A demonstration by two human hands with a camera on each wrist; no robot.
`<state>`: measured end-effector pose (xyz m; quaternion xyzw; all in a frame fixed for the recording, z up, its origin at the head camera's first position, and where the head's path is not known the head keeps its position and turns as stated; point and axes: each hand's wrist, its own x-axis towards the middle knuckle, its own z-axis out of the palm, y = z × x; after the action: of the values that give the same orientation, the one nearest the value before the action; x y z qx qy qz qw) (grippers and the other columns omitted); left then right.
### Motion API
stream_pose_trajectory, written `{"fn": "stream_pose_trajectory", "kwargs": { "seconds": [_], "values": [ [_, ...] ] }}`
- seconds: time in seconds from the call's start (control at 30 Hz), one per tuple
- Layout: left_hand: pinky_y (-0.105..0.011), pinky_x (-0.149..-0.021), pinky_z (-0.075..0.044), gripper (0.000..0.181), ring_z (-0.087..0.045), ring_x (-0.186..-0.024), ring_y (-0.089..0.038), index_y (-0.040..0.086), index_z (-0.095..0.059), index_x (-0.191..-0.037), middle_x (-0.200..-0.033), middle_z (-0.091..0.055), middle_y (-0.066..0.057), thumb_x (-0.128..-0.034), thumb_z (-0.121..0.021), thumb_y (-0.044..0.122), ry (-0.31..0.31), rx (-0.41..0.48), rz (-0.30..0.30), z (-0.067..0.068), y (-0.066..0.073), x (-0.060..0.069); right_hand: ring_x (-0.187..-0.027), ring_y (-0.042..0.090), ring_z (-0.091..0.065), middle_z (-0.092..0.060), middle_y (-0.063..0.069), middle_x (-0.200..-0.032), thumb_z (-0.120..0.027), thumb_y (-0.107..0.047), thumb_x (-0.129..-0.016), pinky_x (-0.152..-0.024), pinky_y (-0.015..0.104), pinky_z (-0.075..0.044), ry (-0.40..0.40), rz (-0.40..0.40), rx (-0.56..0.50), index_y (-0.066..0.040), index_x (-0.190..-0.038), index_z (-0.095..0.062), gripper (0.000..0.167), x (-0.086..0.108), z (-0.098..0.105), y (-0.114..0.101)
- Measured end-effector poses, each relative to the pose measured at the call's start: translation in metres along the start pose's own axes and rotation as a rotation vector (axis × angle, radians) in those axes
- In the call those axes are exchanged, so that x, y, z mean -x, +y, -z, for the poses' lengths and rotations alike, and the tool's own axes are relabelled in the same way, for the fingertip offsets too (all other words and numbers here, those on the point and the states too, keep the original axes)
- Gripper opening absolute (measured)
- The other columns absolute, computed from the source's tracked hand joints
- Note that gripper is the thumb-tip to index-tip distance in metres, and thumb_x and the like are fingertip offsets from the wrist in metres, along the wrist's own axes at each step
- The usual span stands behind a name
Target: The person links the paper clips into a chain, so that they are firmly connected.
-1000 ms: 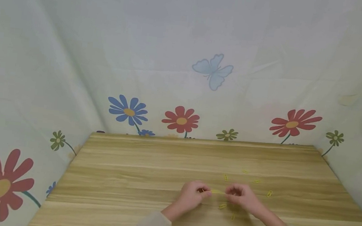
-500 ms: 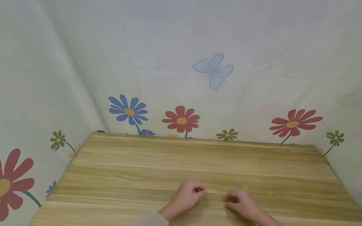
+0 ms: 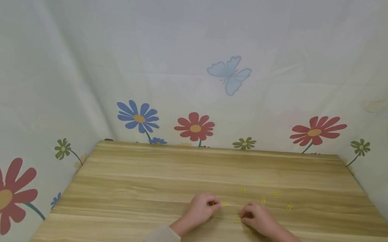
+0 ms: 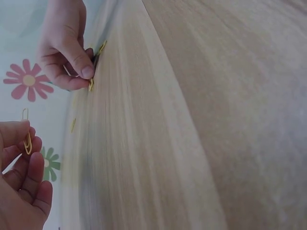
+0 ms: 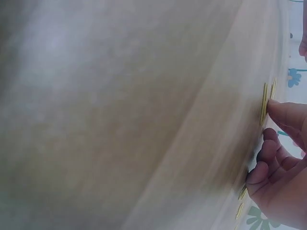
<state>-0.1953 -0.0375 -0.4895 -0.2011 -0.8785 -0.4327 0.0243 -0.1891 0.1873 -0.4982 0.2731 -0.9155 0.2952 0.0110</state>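
Note:
My left hand (image 3: pixel 202 208) pinches a yellow paper clip (image 4: pixel 27 143) between thumb and fingers, its end sticking out toward the right. Low over the table, my right hand (image 3: pixel 260 218) has its thumb tip at one end of another yellow paper clip (image 3: pixel 238 220). In the right wrist view its thumb (image 5: pixel 288 112) and the other fingertips stand apart. A further paper clip (image 5: pixel 264 105) lies beside that thumb; in the head view it is just below the right hand.
Several more yellow paper clips lie beyond the right hand, among them a paper clip (image 3: pixel 289 206) at right and a paper clip (image 3: pixel 243 189) farther back. A flower-printed cloth (image 3: pixel 169 87) stands behind the wooden table (image 3: pixel 146 171).
The right hand has come away from the clip in the left hand and moved down to the clip on the table, uncovering another clip behind it. The left hand has shifted slightly left.

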Motion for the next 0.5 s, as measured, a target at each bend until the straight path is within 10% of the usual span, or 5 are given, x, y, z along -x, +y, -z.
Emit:
{"fn": "stream_pose_trajectory", "kwargs": {
  "seconds": [0.5],
  "values": [
    [-0.017, -0.064, -0.043, 0.01, -0.054, -0.07, -0.002, 0.011, -0.069, -0.08, -0.078, -0.066, 0.001, -0.0778, -0.065, 0.019, -0.036, 0.023, 0.019, -0.0029, -0.0002, 0.0003, -0.068, 0.001, -0.043, -0.049, -0.009, -0.073, -0.065, -0.006, -0.069, -0.06, 0.019, -0.038, -0.092, -0.072, 0.001, -0.014, -0.07, -0.059, 0.01, -0.0057, -0.001, -0.0034]
  ]
}}
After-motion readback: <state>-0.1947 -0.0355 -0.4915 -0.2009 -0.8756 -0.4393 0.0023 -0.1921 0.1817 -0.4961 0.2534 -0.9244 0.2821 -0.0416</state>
